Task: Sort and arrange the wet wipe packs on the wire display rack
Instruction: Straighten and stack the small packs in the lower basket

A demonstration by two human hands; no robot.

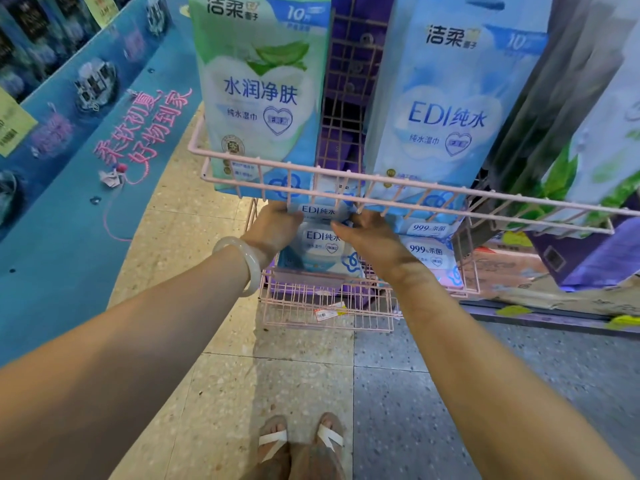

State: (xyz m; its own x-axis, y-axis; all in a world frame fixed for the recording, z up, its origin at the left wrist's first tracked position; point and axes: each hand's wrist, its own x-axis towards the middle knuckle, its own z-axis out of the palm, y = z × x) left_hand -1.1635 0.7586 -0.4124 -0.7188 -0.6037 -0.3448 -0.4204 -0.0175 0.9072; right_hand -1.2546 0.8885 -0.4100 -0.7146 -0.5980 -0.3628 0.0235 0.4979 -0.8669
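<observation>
From the head camera, both hands reach under the front rail of the pink wire display rack [415, 188] toward its lower tier. The left hand [273, 226], with a pale translucent bangle [242, 261] on its wrist, and the right hand [363, 233] meet on a small white-and-blue wet wipe pack marked EDI [318, 210], which sits at about twelve o'clock from the hands, on top of a second small EDI pack [322, 244]. The fingers of both hands curl round the upper pack's ends, though the fingertips are hidden behind the pack and the wire, so how firm the hold is cannot be told.

To do this step well, I judge the pack should be kept level and slid squarely over the one beneath, label forward, edges lined up, without catching the rail's downward prongs.

Around it: at three o'clock lie small packs marked 999 [426, 249] in the neighbouring stack. On the upper tier stand a tall green aloe-print wipe bag [259, 91] at eleven o'clock and a tall pale blue EDI wipe bag [450, 109] at one o'clock; their bottoms hang close above the hands and crowd the reach. A red-and-white price tag [329, 311] lies on the lowest wire shelf at six o'clock from the packs, and a blue promotional floor display [69, 202] is at nine o'clock
</observation>
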